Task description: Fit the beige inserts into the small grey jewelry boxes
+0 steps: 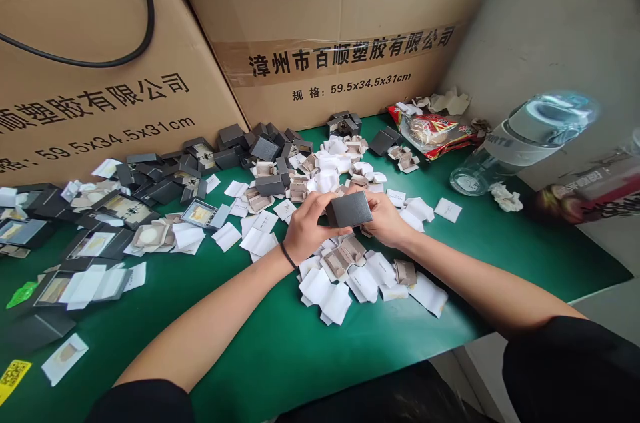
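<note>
Between my two hands, above the table's middle, is a small dark grey box (352, 209). My left hand (309, 226) grips its left side, thumb along the lower edge and fingers over the top. On the right side my right hand (386, 218) is closed round the box's back and edge; some of its fingers are hidden. Folded white paper slips (327, 293) and grey cardboard inserts (345, 256) lie loose below the hands. More white slips and inserts are heaped just beyond them.
Several dark boxes (167, 190) are piled at the left and back of the green table (260, 363). Large cardboard cartons (320, 16) stand behind. To the right are a red snack bag (435, 133), a clear bottle (520, 136) and a crumpled tissue (506, 197).
</note>
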A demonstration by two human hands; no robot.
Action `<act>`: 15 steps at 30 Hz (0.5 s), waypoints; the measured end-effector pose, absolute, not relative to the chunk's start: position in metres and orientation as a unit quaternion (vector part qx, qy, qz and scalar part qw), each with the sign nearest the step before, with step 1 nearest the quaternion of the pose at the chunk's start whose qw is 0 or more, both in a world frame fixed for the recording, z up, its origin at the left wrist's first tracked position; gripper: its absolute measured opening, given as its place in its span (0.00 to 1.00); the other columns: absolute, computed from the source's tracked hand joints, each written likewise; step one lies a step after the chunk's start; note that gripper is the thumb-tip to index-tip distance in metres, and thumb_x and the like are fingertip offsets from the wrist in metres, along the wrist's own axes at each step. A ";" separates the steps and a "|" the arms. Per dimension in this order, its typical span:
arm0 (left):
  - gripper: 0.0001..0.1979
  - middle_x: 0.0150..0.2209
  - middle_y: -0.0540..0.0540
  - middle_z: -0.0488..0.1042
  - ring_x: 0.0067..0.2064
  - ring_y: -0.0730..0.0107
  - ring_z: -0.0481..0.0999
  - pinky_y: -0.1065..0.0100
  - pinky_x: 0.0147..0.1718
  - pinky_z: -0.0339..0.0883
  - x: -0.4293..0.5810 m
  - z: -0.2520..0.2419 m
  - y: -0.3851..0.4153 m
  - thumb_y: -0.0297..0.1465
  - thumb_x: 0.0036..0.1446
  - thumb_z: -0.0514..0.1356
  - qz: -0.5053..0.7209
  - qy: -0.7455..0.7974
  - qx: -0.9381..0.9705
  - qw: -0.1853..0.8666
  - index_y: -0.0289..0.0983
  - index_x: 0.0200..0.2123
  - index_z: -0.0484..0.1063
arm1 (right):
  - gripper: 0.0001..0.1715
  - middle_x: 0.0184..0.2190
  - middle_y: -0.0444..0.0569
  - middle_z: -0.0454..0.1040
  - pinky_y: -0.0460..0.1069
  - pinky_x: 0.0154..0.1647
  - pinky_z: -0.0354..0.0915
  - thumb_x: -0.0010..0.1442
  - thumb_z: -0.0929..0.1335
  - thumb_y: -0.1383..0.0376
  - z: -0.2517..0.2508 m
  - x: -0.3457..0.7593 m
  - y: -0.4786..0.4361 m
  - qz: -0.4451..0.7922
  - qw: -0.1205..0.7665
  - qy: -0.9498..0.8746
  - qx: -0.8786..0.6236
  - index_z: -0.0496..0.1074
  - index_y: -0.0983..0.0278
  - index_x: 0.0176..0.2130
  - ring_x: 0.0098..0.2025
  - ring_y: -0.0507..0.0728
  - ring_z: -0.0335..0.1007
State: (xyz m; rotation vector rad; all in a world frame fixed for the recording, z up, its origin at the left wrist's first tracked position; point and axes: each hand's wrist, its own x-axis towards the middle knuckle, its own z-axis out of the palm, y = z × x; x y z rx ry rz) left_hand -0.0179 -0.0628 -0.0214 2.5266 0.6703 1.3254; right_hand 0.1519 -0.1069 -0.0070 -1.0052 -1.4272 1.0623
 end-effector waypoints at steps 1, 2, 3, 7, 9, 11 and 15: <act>0.28 0.37 0.44 0.69 0.38 0.67 0.73 0.68 0.35 0.68 -0.018 -0.021 -0.063 0.46 0.47 0.62 0.452 0.224 0.857 0.103 0.39 0.48 0.61 | 0.08 0.25 0.41 0.61 0.45 0.28 0.57 0.47 0.70 0.66 -0.006 0.153 -0.106 0.439 0.516 -0.605 -0.417 0.66 0.65 0.23 0.27 0.48 0.58; 0.28 0.37 0.45 0.69 0.38 0.67 0.72 0.69 0.35 0.68 -0.017 -0.020 -0.063 0.46 0.47 0.62 0.455 0.221 0.857 0.103 0.39 0.48 0.61 | 0.07 0.26 0.41 0.61 0.45 0.29 0.57 0.47 0.69 0.66 -0.005 0.153 -0.106 0.432 0.510 -0.617 -0.416 0.65 0.65 0.24 0.27 0.48 0.58; 0.28 0.36 0.45 0.68 0.38 0.67 0.72 0.69 0.34 0.68 -0.017 -0.020 -0.063 0.46 0.47 0.62 0.456 0.219 0.856 0.103 0.39 0.47 0.61 | 0.07 0.27 0.41 0.61 0.45 0.30 0.57 0.48 0.69 0.66 -0.004 0.154 -0.105 0.423 0.504 -0.628 -0.414 0.65 0.64 0.25 0.28 0.48 0.58; 0.27 0.36 0.46 0.66 0.38 0.68 0.70 0.69 0.34 0.68 -0.017 -0.021 -0.062 0.44 0.48 0.62 0.448 0.220 0.861 0.101 0.38 0.47 0.61 | 0.07 0.29 0.42 0.61 0.46 0.33 0.58 0.47 0.67 0.69 -0.004 0.154 -0.102 0.379 0.497 -0.642 -0.444 0.63 0.64 0.28 0.31 0.49 0.58; 0.26 0.36 0.46 0.65 0.38 0.68 0.70 0.69 0.34 0.69 -0.017 -0.022 -0.061 0.43 0.48 0.63 0.442 0.232 0.861 0.104 0.39 0.47 0.60 | 0.08 0.28 0.42 0.62 0.46 0.30 0.59 0.47 0.66 0.68 -0.006 0.153 -0.101 0.405 0.496 -0.603 -0.477 0.62 0.63 0.31 0.29 0.49 0.59; 0.27 0.37 0.46 0.64 0.39 0.68 0.70 0.70 0.34 0.70 -0.018 -0.023 -0.061 0.42 0.48 0.63 0.440 0.248 0.855 0.114 0.39 0.48 0.60 | 0.09 0.26 0.40 0.63 0.45 0.24 0.58 0.51 0.65 0.64 -0.009 0.153 -0.101 0.480 0.492 -0.536 -0.491 0.60 0.61 0.35 0.24 0.48 0.59; 0.27 0.40 0.45 0.64 0.41 0.68 0.70 0.70 0.33 0.71 -0.019 -0.022 -0.061 0.42 0.49 0.62 0.422 0.265 0.855 0.142 0.40 0.49 0.59 | 0.16 0.30 0.39 0.67 0.43 0.21 0.60 0.54 0.65 0.57 -0.010 0.156 -0.098 0.588 0.486 -0.485 -0.427 0.60 0.58 0.42 0.23 0.47 0.63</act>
